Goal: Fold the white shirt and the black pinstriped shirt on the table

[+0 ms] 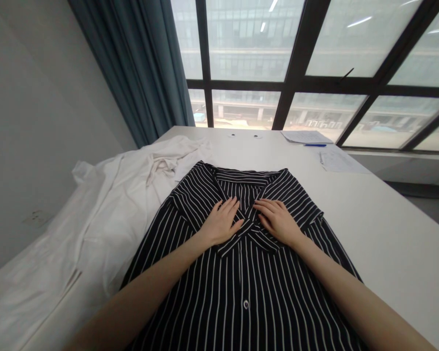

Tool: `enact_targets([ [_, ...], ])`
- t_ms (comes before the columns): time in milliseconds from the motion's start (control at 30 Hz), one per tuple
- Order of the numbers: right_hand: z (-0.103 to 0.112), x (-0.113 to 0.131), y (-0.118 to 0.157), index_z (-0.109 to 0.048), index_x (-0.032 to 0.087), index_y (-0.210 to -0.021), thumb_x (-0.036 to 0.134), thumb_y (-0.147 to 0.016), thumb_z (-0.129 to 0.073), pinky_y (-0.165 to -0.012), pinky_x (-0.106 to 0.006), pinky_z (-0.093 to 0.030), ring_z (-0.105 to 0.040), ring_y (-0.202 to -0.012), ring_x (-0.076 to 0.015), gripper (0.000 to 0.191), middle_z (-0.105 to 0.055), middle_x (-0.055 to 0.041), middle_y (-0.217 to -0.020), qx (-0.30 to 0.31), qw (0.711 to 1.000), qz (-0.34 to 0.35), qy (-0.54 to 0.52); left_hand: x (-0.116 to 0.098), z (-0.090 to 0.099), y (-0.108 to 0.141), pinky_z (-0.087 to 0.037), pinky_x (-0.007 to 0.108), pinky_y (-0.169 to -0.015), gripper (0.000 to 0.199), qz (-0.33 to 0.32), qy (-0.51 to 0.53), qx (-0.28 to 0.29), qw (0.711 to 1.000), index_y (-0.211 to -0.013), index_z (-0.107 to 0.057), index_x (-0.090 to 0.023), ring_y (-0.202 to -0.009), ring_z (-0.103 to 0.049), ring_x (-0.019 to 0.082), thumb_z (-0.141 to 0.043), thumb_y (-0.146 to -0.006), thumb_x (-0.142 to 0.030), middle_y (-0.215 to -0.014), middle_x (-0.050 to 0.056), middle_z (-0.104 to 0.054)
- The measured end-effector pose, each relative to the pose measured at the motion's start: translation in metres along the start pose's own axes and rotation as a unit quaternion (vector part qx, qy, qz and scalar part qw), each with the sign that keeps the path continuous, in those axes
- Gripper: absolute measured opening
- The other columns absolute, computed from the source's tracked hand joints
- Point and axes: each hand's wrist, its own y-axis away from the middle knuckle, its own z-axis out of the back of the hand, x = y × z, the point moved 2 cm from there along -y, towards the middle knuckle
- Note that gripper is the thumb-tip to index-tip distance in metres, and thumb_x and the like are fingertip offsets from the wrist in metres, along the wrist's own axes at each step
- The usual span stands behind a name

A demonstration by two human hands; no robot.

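A black shirt with white stripes (212, 297) lies face up on the white table, its collar end toward the window. Its tie collar (267, 242) is crossed at the neckline, with two ends fanning out below. My left hand (221, 222) rests on the left side of the neckline, fingers stretched out over the fabric. On the opposite side, my right hand (278, 222) lies on the cloth beside the crossing, fingers extended and slightly bent. One button (246, 304) shows on the front placket below. The shirt's lower part runs out of view.
White garments (106, 204) are heaped along the table's left side, against the shirt. Papers (307, 137) and a blue pen (314, 145) lie at the far right of the white table (395, 229). A blue curtain (142, 63) hangs at the back left.
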Motion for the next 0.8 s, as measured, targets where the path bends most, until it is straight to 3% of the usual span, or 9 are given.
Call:
enact_targets([
  [167, 0.008, 0.011, -0.001, -0.062, 0.025, -0.128, 0.011, -0.091, -0.046, -0.098, -0.049, -0.042, -0.055, -0.122, -0.0255, 0.042, -0.063, -0.0087, -0.131, 0.04, 0.993, 0.102, -0.043, 0.002, 0.004, -0.003, -0.021, 0.045, -0.117, 0.045, -0.012, -0.001, -0.027, 1.0, -0.138, -0.05, -0.014, -0.14, -0.037, 0.022, -0.033, -0.097, -0.024, -0.148, 0.012, -0.047],
  [333, 0.007, 0.014, -0.002, -0.065, 0.026, -0.124, 0.006, -0.084, -0.046, -0.097, -0.048, -0.042, -0.057, -0.118, -0.0245, 0.048, -0.067, -0.0066, -0.125, 0.08, 0.989, 0.104, -0.075, 0.009, -0.001, -0.003, -0.023, 0.049, -0.116, 0.053, 0.028, -0.019, 0.013, 0.999, -0.144, -0.043, -0.014, -0.145, -0.028, 0.028, -0.039, -0.098, -0.04, -0.153, 0.015, -0.037],
  [533, 0.005, 0.012, -0.002, -0.067, 0.024, -0.121, 0.008, -0.086, -0.047, -0.097, -0.048, -0.042, -0.061, -0.112, -0.0229, 0.044, -0.069, -0.0067, -0.122, 0.086, 0.988, 0.087, -0.095, 0.021, -0.003, -0.003, -0.02, 0.05, -0.116, 0.065, 0.039, -0.017, 0.035, 0.998, -0.149, -0.035, -0.014, -0.146, -0.022, 0.029, -0.037, -0.097, -0.053, -0.157, 0.016, -0.027],
  [633, 0.004, 0.011, -0.001, -0.067, 0.025, -0.121, 0.01, -0.087, -0.048, -0.097, -0.047, -0.042, -0.061, -0.113, -0.0227, 0.042, -0.069, -0.0066, -0.122, 0.077, 0.988, 0.086, -0.104, 0.037, 0.001, -0.006, -0.018, 0.052, -0.116, 0.07, 0.068, -0.025, 0.039, 0.997, -0.148, -0.035, -0.012, -0.146, -0.023, 0.031, -0.036, -0.096, -0.058, -0.156, 0.019, -0.029],
  [800, 0.004, 0.011, 0.0, -0.066, 0.025, -0.122, 0.012, -0.088, -0.048, -0.097, -0.046, -0.042, -0.06, -0.114, -0.0225, 0.04, -0.069, -0.0065, -0.122, 0.076, 0.987, 0.08, -0.118, 0.073, 0.006, -0.015, -0.015, 0.057, -0.115, 0.066, 0.106, -0.023, 0.028, 0.994, -0.146, -0.04, -0.019, -0.145, -0.024, 0.034, -0.042, -0.093, -0.059, -0.155, 0.015, -0.032],
])
